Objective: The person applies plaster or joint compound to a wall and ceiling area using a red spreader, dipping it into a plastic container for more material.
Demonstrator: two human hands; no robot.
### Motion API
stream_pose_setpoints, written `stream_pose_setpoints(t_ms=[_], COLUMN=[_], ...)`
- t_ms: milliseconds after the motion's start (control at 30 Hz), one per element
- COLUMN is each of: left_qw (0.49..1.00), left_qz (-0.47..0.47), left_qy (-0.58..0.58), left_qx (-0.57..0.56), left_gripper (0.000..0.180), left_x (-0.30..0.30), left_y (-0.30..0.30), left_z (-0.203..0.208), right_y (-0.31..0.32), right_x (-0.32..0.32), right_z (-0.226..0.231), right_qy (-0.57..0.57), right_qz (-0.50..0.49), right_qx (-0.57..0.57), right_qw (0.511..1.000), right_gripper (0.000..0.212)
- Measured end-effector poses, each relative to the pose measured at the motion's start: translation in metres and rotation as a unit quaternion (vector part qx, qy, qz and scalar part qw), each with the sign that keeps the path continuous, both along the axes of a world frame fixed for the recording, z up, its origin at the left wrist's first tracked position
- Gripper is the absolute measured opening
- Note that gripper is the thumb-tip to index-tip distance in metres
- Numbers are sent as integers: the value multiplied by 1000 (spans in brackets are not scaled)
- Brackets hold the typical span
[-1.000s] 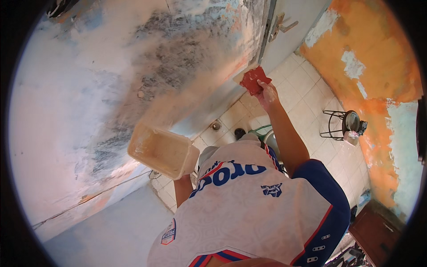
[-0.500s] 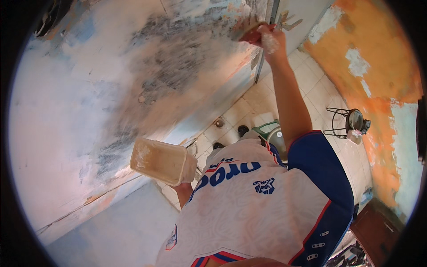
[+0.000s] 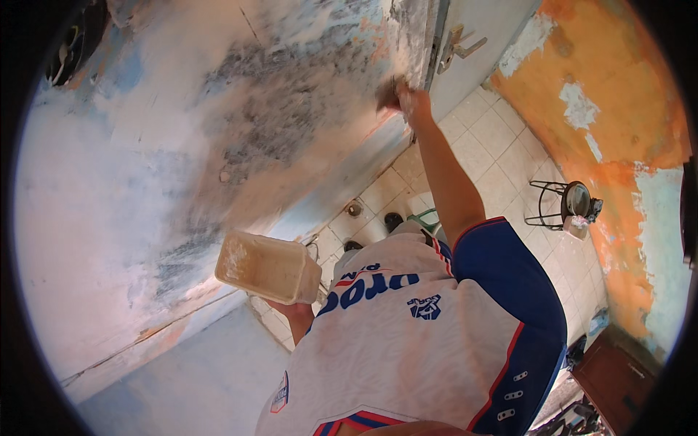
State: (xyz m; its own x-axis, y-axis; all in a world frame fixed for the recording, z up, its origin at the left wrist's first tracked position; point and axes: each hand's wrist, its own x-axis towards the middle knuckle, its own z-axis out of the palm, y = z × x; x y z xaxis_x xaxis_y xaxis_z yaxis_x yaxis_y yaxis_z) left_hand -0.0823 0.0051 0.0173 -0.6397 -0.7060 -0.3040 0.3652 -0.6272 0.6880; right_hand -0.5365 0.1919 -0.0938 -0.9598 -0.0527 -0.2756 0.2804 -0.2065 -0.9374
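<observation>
While my left hand [image 3: 292, 310] holds a cream tub [image 3: 310, 283] from below, its long axis running left to right | my right hand [image 3: 411, 104], well apart at the patchy wall [image 3: 167, 131] beside the door [image 3: 486, 25], seems closed on a blurred tool [image 3: 387, 94] | on my feed, the tub lies to its lower left.

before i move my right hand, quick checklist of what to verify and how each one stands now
1. Tub held: ok, the left hand supports it from below.
2. Tub level: not ok, its open side is tipped and its inside shows.
3. Scraper edge flat on the wall: cannot tell, it is blurred at the right hand.
4. Right hand clear of the door handle: ok, they are apart.
5. Wall even in colour: not ok, dark patches show.
6. Stool away from the shoes: ok.
</observation>
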Motion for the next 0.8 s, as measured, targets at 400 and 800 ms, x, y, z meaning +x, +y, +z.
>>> stream_pose_setpoints(t_ms=[400, 800], left_qw=[999, 985], left_qz=[14, -10], left_qy=[-16, 3], left_qx=[-38, -174], left_gripper=[48, 43], left_x=[-18, -30], left_y=[5, 10], left_z=[0, 22], right_y=[78, 62], right_x=[30, 14], right_z=[63, 215], right_qy=[8, 94], right_qz=[30, 27], right_qx=[-88, -113], right_qw=[996, 989], right_gripper=[23, 21])
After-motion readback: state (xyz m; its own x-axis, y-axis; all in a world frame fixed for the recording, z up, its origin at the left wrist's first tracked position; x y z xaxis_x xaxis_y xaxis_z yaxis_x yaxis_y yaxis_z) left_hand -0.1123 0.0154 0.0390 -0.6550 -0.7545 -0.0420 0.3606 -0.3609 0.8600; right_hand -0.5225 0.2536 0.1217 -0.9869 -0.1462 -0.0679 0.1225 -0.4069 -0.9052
